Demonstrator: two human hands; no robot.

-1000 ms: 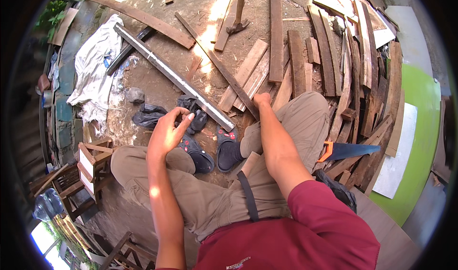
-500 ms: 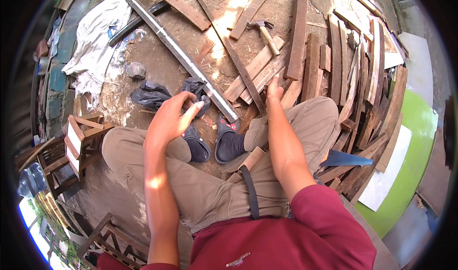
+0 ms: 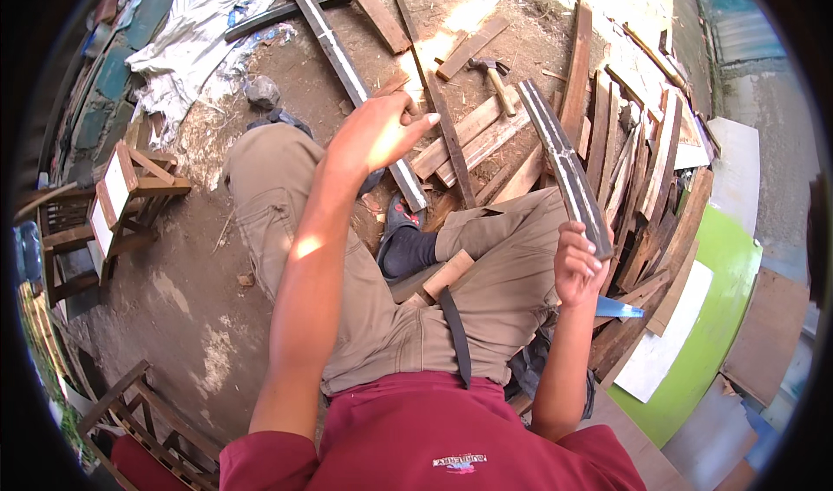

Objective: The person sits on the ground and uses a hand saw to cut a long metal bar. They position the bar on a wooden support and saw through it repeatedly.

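My right hand (image 3: 580, 264) grips the near end of a dark wooden strip (image 3: 564, 160) with a whitish streak along its face. The strip points up and away, above my right knee. My left hand (image 3: 375, 134) hovers over my left shin with loosely bent fingers and thumb apart, nothing visible in it. Beneath and beyond it, a long strip with a white face (image 3: 334, 50) slants across the ground. A thin dark strip (image 3: 441, 114) lies to its right. A claw hammer (image 3: 499, 85) rests on short boards (image 3: 486, 144).
Many weathered planks (image 3: 646, 174) lie stacked on my right, beside a blue saw blade (image 3: 619, 309) and a green panel (image 3: 694, 317). A white cloth (image 3: 204, 36) lies at the far left. Wooden frames (image 3: 130, 196) stand on the left. A wood block (image 3: 449, 274) is between my legs.
My right hand has come nearer and to the right, and now holds up the streaked wooden strip. My left hand has moved up and right. The view has shifted.
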